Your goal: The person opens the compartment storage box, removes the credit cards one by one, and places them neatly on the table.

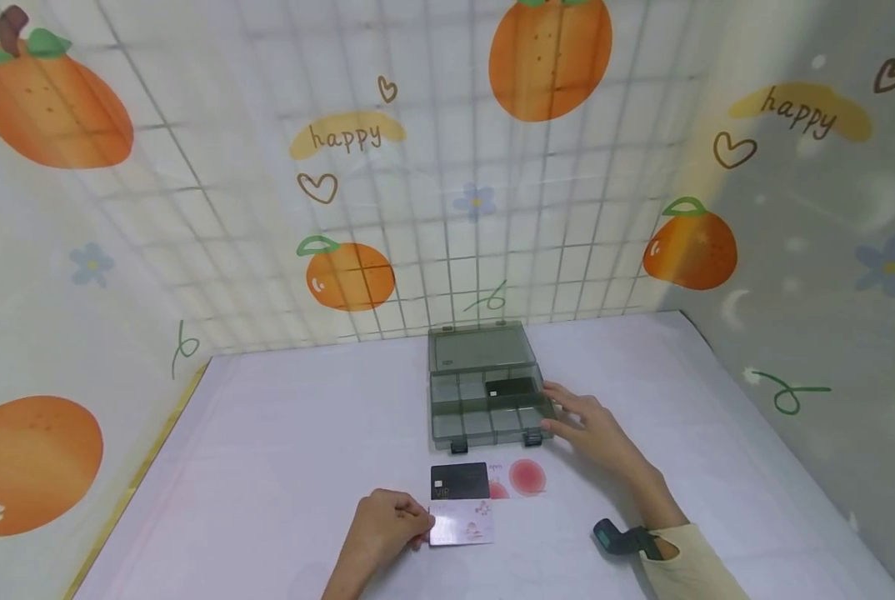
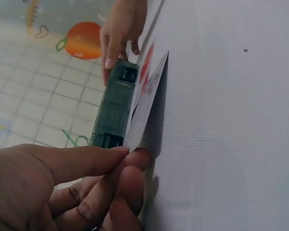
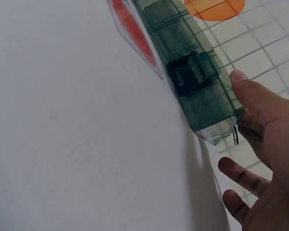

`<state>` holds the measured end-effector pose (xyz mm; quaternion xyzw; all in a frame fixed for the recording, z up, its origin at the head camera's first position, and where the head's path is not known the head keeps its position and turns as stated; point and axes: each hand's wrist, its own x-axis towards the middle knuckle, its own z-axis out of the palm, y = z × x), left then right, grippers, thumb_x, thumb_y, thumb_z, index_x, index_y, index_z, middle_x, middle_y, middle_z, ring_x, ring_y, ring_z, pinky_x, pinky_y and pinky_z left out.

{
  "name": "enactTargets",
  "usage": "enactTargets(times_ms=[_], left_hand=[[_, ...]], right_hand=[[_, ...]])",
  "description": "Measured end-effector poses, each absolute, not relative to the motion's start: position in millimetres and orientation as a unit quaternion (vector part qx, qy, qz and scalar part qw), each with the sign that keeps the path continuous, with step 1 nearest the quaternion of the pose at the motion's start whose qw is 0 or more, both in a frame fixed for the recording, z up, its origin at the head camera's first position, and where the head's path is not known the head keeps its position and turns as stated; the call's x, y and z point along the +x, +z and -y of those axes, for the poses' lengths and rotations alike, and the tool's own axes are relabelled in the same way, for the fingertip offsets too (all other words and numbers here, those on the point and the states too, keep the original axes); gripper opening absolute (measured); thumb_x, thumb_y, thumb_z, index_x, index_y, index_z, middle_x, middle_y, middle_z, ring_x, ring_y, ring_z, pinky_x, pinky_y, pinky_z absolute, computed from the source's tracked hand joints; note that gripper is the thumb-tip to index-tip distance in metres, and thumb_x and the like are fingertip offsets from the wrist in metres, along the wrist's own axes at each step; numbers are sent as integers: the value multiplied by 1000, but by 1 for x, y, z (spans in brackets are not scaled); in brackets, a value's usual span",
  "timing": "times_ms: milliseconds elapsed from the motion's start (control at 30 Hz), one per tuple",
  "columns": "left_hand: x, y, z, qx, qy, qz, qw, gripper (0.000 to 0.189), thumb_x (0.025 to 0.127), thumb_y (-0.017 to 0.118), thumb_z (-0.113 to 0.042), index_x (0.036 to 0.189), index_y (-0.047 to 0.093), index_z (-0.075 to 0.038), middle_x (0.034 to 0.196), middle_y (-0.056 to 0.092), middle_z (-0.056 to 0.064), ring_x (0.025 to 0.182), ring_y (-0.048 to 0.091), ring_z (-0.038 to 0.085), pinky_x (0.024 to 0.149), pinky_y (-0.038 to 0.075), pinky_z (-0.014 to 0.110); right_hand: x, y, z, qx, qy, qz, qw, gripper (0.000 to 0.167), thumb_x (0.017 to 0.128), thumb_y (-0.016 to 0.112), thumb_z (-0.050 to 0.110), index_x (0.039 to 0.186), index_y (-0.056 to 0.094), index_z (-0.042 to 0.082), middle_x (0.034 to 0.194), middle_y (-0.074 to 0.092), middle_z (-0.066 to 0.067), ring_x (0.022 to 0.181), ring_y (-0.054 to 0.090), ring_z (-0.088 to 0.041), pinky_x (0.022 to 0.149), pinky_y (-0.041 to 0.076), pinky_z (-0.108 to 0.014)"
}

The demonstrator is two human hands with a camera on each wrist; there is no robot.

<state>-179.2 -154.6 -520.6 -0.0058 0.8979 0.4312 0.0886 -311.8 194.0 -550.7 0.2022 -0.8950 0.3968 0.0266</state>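
My left hand (image 1: 387, 525) pinches the left edge of a pale pink card (image 1: 462, 523) between thumb and fingers. In the left wrist view that card (image 2: 147, 106) stands tilted, its far end raised off the cloth. Just beyond it lie a black VIP card (image 1: 458, 477) and a white card with red circles (image 1: 527, 477), partly covered. A clear dark-green compartment box (image 1: 492, 433) sits behind them with its lid raised. Another black card (image 1: 522, 388) is inside a rear compartment. My right hand (image 1: 593, 429) touches the box's right side with thumb and forefinger; its other fingers are spread free.
A white cloth (image 1: 305, 433) covers the table. Behind the box rises a wire grid hung with a sheet (image 1: 432, 183) printed with oranges, and similar sheets close both sides. A dark device (image 1: 616, 537) is strapped to the right wrist.
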Motion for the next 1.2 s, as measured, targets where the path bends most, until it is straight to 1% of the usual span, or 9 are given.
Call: enactTargets(times_ms=[200, 400, 500, 600, 733, 933, 1067, 1200], left_hand=[[-174, -517, 150, 8, 397, -916, 55, 17, 81, 77, -14, 66, 68, -15, 52, 62, -10, 50, 54, 8, 55, 41, 26], [-179, -519, 153, 16, 387, -922, 11, 15, 82, 79, -17, 70, 72, -18, 54, 61, -14, 54, 51, 5, 55, 41, 23], [-185, -522, 158, 19, 396, -918, -7, 12, 84, 80, -21, 73, 75, -20, 58, 63, -15, 57, 53, 4, 57, 43, 22], [-192, -524, 161, 24, 420, -907, -13, 9, 86, 79, -25, 78, 77, -20, 62, 67, -15, 59, 59, 3, 60, 47, 22], [-201, -525, 163, 10, 460, -887, -22, 10, 87, 79, -27, 82, 77, -18, 67, 70, -13, 61, 66, 7, 61, 51, 21], [-217, -519, 161, -12, 494, -868, -46, 6, 89, 77, -22, 86, 77, -16, 73, 73, -6, 65, 69, 18, 59, 53, 23], [-228, -513, 157, -15, 496, -866, -59, 6, 90, 76, -22, 90, 78, -16, 77, 74, -2, 67, 68, 18, 60, 52, 24], [-240, -508, 152, -6, 495, -866, -66, 8, 91, 76, -25, 92, 78, -17, 79, 75, 0, 68, 68, 16, 61, 51, 25]], right_hand=[[-313, -552, -195, 205, 398, 894, 31, 66, 94, 69, 44, 148, 50, 12, 156, 42, -3, 127, 49, -38, 99, 41, -65], [-315, -551, -194, 204, 396, 895, 31, 66, 94, 69, 44, 149, 49, 13, 156, 42, -3, 128, 48, -39, 99, 40, -66], [-316, -552, -194, 208, 393, 895, 35, 66, 94, 69, 43, 149, 49, 13, 156, 42, -4, 128, 48, -39, 100, 40, -66], [-316, -553, -195, 210, 394, 894, 37, 66, 94, 69, 44, 148, 50, 13, 156, 42, -4, 128, 48, -40, 99, 39, -67], [-314, -555, -195, 210, 397, 893, 33, 66, 94, 69, 46, 148, 51, 13, 156, 42, -4, 127, 49, -39, 99, 40, -66], [-313, -555, -195, 208, 400, 892, 35, 65, 93, 69, 46, 147, 52, 14, 155, 43, -2, 127, 49, -37, 99, 41, -64], [-313, -555, -195, 211, 400, 891, 41, 64, 94, 70, 43, 147, 52, 12, 155, 44, -4, 126, 50, -39, 97, 43, -64], [-313, -556, -194, 209, 400, 891, 41, 64, 94, 70, 43, 147, 52, 13, 155, 44, -3, 127, 50, -38, 98, 43, -64]])
